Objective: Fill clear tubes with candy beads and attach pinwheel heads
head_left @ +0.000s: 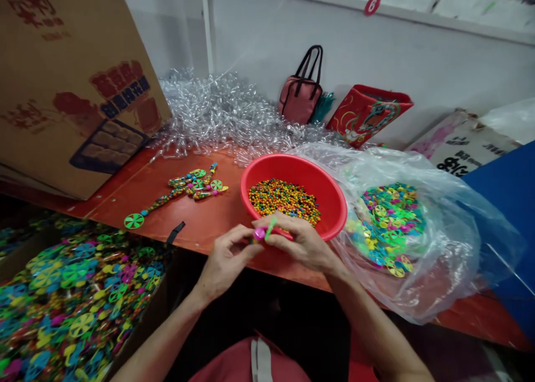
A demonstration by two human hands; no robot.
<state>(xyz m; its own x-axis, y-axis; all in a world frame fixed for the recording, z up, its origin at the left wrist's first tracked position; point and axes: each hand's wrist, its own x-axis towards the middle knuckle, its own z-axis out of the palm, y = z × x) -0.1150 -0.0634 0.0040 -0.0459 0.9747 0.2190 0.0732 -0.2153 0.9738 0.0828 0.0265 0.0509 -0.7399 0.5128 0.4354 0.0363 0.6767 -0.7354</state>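
Both hands meet at the near rim of a red basin (336, 214) that holds many small coloured beads (288, 198). My left hand (228, 259) pinches a small tube with a pink cap (259, 233). In the fingers of my right hand (298, 240) is a green plastic piece (271, 228), right beside the pink cap. The fingers partly cover both pieces. Left of the basin, several bead-filled tubes (167, 198) with green wheels lie on the orange table (125, 189).
Clear empty tubes (217, 114) are heaped along the wall. A plastic bag (451, 248) of coloured parts lies at right. A large carton (75, 92) stands at left, above a box of finished-looking toys (79, 293). Behind are a pink bag (296, 100) and red bag (363, 117).
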